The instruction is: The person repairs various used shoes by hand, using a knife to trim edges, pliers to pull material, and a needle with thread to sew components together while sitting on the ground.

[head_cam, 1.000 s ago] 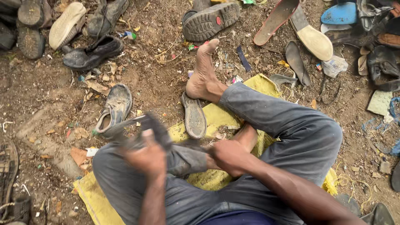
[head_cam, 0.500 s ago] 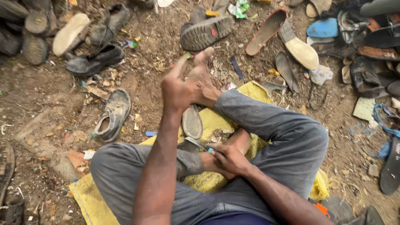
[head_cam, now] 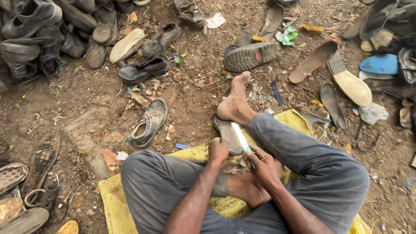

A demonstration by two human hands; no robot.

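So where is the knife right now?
In the head view, the knife is just right of centre, held in the right hand, its blade lying across the shoe sole by the bare foot.

You have no signs or screens before you, only scraps of packaging on the dirt. A crumpled green and white wrapper (head_cam: 286,37) lies near the top, just beside a grey shoe sole. A white paper scrap (head_cam: 215,20) sits further left, near a worn shoe.
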